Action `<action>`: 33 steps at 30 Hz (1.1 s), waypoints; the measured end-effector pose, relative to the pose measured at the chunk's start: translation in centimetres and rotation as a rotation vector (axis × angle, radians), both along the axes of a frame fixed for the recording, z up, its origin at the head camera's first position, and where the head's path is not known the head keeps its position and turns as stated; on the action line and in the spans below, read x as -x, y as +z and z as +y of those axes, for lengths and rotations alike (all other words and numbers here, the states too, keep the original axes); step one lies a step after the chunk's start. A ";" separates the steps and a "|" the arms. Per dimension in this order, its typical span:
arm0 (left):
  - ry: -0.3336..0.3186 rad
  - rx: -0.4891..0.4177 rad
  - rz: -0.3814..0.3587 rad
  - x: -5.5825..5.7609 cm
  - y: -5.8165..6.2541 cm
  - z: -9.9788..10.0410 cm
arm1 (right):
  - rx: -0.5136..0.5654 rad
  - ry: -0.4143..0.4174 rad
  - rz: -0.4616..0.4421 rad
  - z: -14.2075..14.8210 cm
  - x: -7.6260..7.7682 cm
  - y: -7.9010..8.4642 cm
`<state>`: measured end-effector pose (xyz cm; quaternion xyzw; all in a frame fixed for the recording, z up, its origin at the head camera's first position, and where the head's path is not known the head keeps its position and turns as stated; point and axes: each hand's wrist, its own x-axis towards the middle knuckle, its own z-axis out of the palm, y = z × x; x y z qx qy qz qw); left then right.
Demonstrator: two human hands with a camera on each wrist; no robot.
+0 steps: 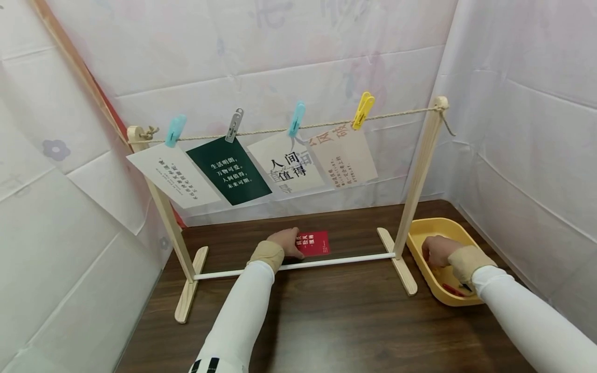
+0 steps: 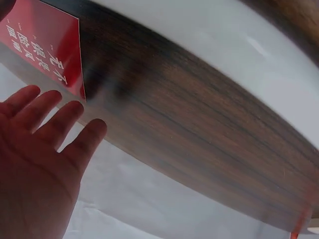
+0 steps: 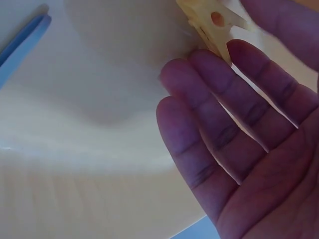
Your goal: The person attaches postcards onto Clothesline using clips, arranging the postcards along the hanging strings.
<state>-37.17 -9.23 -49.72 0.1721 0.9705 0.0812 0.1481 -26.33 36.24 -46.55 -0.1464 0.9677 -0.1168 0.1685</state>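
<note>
In the head view my left hand (image 1: 285,242) is at the left edge of a red card (image 1: 317,243) with white characters, lying on the table. Straight, slightly spread fingers show beside that card (image 2: 47,42) in the left wrist view; whether they touch it I cannot tell. My right hand (image 1: 440,252) reaches down into a yellow plastic basin (image 1: 434,224). Its extended fingertips (image 3: 174,74) are at a yellow clothespin (image 3: 214,25) in the right wrist view, with the thumb on the other side. No firm grip on the clothespin shows.
A wooden stand (image 1: 422,176) carries a rope (image 1: 396,115). Along it hang a white card (image 1: 174,176), a green card (image 1: 229,171) and two pale cards (image 1: 345,155), held by clothespins (image 1: 234,124). A white crossbar (image 1: 345,260) runs low. The basin holds a red clothespin (image 1: 452,290).
</note>
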 end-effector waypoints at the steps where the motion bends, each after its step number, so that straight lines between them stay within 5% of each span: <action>1: 0.012 -0.012 -0.016 0.0 0.1 0.0 | -0.003 0.002 0.007 -0.1 -0.1 0.1; 18: 0.073 0.070 0.005 0.3 -0.5 -1.4 | 0.009 -0.019 0.042 -0.5 -0.6 0.2; 24: 0.048 0.087 0.060 0.2 -0.4 -1.6 | 0.011 -0.031 0.047 -0.2 -0.2 -0.1; 33: 0.045 -0.083 0.074 0.9 1.1 -1.8 | 0.020 -0.009 0.075 0.8 0.3 0.4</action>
